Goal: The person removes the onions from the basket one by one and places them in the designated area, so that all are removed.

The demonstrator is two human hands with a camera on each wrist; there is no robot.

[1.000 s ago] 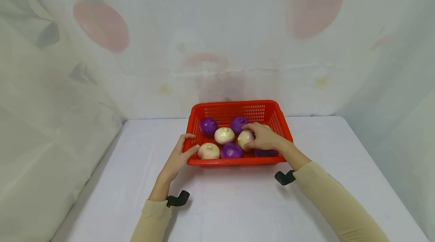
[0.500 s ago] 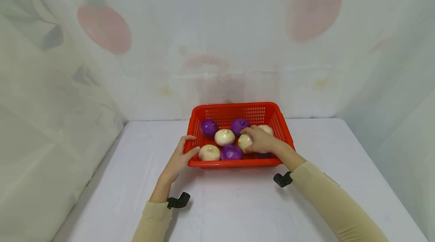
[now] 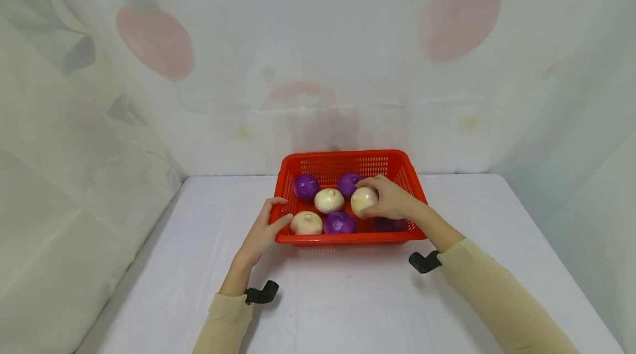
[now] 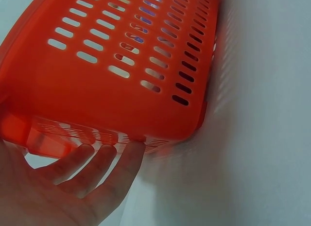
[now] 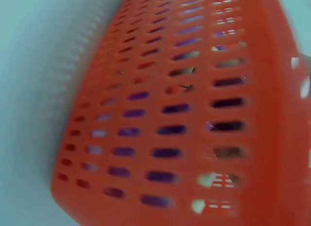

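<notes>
Cream onion (image 3: 363, 202) partly behind right fingers (image 3: 371, 182)

White counter (image 3: 338, 299), kinda rounded at the far corners, with a pale wrinkly sheet (image 3: 318, 28) behind it that's got two big faded red fruit prints (image 3: 156, 42) and some washed-out yellow blotches (image 3: 469, 122).

The basket (image 3: 343, 238) looks smooth plastic; the pale onion (image 3: 364, 202), glossy.

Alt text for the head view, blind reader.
The right hand holds a cream onion-shaped object at a red basket containing more cream ones and purple ones. The left hand holds the basket's left end. Beneath is a white table.
</notes>
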